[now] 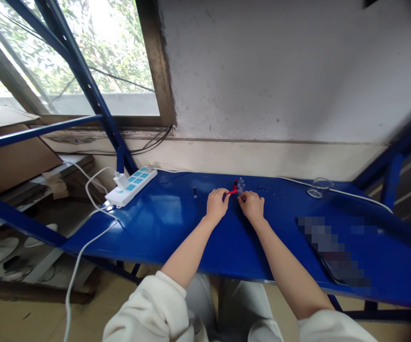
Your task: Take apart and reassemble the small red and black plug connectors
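At the middle of the blue table, my left hand (218, 204) pinches a thin red piece (233, 192) that points to the right. Its exact kind is too small to make out. My right hand (252, 206) has its fingers closed at the lower end of a small clear, knobbed plastic piece (241, 184). The red tip meets or nearly meets this clear piece between the hands. Just behind stands a small dark red part (235, 183). What lies within my right fingertips is partly hidden.
A small black cylinder (194, 192) stands left of my hands. Several tiny pieces (263, 188) lie to the right, then a clear round container (315, 193). A white power strip (132, 186) sits far left; a dark, pixelated flat object (333, 251) lies front right on the table (166, 237).
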Available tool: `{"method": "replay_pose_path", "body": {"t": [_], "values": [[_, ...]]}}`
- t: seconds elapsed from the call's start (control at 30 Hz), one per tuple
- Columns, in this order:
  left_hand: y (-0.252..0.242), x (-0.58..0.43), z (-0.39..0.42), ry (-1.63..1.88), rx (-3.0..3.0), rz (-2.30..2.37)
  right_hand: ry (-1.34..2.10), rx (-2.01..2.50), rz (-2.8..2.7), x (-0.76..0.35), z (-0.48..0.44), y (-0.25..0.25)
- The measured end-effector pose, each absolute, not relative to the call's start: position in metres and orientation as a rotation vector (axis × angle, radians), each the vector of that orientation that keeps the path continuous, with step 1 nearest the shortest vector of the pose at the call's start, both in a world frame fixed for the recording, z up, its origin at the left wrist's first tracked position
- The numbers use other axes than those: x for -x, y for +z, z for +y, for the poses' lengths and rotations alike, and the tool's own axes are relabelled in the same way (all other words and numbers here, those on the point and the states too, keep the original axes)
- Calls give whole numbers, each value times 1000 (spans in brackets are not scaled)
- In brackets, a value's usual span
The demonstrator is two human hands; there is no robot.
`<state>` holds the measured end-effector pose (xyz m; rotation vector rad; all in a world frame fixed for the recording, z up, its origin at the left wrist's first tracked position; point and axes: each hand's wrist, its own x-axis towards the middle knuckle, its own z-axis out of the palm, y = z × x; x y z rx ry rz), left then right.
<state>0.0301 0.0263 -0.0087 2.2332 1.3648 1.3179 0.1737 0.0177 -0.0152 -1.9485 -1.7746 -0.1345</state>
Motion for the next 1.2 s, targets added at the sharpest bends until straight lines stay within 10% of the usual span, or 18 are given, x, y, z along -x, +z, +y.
{"method": "replay_pose_path", "body": {"t": [1.2], "values": [[-2, -30, 17, 1321, -2422, 1157, -148, 1828, -1831, -172, 12, -12]]}}
